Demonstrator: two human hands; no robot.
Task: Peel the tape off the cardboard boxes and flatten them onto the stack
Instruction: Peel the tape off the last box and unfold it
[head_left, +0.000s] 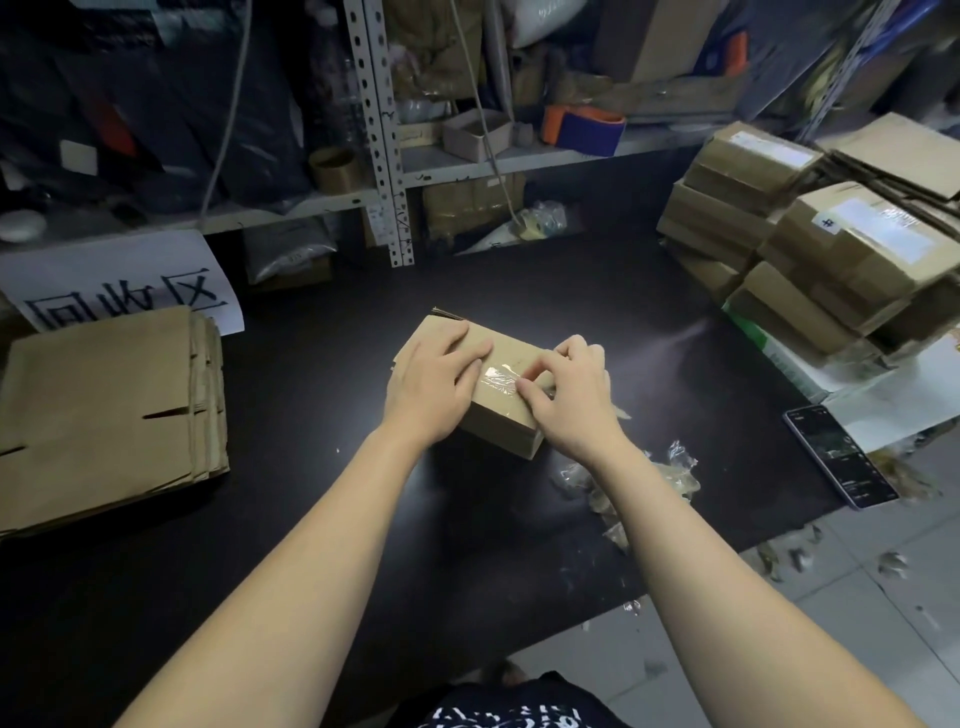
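At the far left of my feed, the stack of flattened cardboard lies on the black work surface, and a white paper sign with large printed characters shows just behind it. Near the middle, well apart from that stack, the small cardboard box sits closed on the surface, turned at an angle to me. The left hand lies flat on the box's top, with its fingers straight and spread, pressing down on the cardboard. Just beside those fingertips a strip of clear tape glints across the lid. The right hand is over the box's right end with its fingers curled, thumb and forefinger pinching the near end of the tape. Right of that forearm, crumpled scraps of clear tape lie on the surface. Further right a phone lies face up at the edge, its screen lit. Behind it, at the far right, a pile of sealed boxes is stacked, some with white labels.
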